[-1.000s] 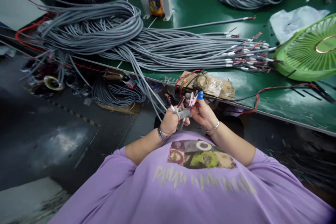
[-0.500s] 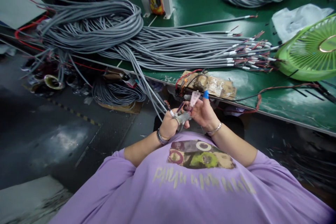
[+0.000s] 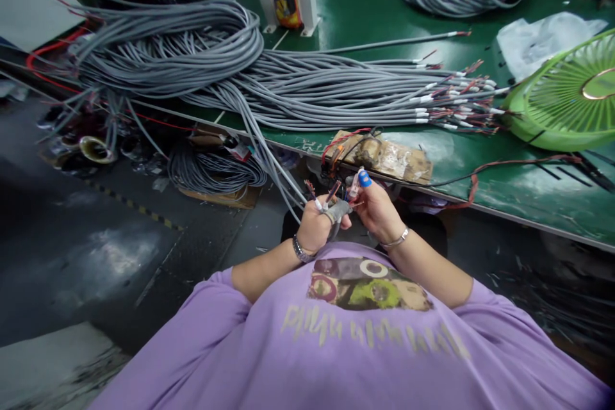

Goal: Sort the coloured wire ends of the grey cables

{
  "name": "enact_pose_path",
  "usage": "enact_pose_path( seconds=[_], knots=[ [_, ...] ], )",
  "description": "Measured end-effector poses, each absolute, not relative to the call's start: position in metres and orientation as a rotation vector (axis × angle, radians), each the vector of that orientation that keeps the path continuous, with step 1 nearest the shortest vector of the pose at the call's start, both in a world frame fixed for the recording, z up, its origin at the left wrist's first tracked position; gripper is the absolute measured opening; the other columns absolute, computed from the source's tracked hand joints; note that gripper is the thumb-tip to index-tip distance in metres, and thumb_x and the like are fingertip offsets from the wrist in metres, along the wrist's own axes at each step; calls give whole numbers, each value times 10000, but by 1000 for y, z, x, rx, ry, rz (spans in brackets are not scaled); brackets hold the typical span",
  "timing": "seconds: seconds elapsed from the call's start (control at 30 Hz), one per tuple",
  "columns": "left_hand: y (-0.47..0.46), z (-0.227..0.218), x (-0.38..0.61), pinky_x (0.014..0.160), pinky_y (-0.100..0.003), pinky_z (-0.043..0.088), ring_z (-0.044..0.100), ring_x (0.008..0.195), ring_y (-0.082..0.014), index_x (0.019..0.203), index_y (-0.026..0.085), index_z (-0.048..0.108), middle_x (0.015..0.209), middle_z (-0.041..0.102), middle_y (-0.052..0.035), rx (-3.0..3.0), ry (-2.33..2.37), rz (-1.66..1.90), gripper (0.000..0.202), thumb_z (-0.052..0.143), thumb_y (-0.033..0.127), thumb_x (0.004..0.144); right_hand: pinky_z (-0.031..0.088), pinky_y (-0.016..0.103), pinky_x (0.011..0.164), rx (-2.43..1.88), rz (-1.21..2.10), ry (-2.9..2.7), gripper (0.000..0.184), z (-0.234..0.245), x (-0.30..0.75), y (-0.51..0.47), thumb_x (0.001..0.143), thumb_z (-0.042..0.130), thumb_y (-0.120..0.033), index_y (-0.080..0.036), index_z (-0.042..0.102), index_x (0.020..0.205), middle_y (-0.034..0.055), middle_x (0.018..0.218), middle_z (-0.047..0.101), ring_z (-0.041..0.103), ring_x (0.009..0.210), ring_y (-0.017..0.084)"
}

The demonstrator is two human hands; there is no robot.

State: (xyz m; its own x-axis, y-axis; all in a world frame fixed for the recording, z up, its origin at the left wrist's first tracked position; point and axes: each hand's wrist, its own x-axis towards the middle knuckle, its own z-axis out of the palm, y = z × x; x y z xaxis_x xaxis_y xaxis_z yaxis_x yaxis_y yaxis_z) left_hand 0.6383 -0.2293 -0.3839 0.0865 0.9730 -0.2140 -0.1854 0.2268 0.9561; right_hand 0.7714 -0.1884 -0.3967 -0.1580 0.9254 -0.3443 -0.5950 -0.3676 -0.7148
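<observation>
In the head view, both hands work close to the body, just below the front edge of the green counter point(image 3: 365, 13). The left hand point(image 3: 313, 229) is closed into a fist around the end of a gray cable point(image 3: 294, 190), which runs up and to the left toward the counter edge. Its fingers are pressed together on the jacket, and one of them wears a gray sleeve point(image 3: 339, 210), probably to protect the skin and give more grip. The thin colored wire ends point(image 3: 331, 192) stand out above the fist, so they are free and face the other hand.

The right hand point(image 3: 378, 210) is just beside the left one, almost touching it. Its fingers pinch a small pink piece point(image 3: 354, 184) at the wire ends. It may be a clip, but it is too small to tell. The thumb carries a blue cap point(image 3: 365, 179), which I think serves the same protection.

On the counter, a big cable bundle point(image 3: 298, 93) lies with all its stripped ends pointing to the right, so each end is easy to reach. A taped cardboard pad point(image 3: 394, 160) sits at the counter edge, right above the hands. A green fan point(image 3: 562, 99) lies further to the right. A smaller coil point(image 3: 216, 173) rests on the floor below the counter.
</observation>
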Motion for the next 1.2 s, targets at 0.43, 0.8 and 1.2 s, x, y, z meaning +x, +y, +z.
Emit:
enact_pose_path(
  seconds=[0.43, 0.8, 1.2],
  knots=[
    [-226, -384, 638, 440, -203, 401, 562, 431, -97, 669, 147, 621, 519, 652, -10, 935, 1123, 1046, 310, 729, 428, 742, 479, 301, 595, -796, 1976, -321, 301, -405, 778, -182, 785, 750, -494, -197, 711, 814, 22, 765, 720, 595, 648, 158],
    [-231, -387, 633, 452, -206, 416, 571, 445, -100, 684, 147, 639, 537, 663, -13, 979, 1112, 1068, 272, 719, 395, 760, 516, 265, 604, -753, 2006, -465, 487, -409, 783, -189, 775, 637, -703, -220, 666, 838, 17, 813, 702, 600, 652, 128],
    [-231, -386, 624, 537, -229, 455, 580, 502, -108, 620, 134, 657, 577, 681, -47, 1270, 1134, 889, 360, 736, 454, 765, 400, 257, 512, -890, 1946, -887, 338, -404, 787, -207, 625, 874, -395, -160, 677, 768, -10, 610, 625, 516, 498, 103]
  ],
)
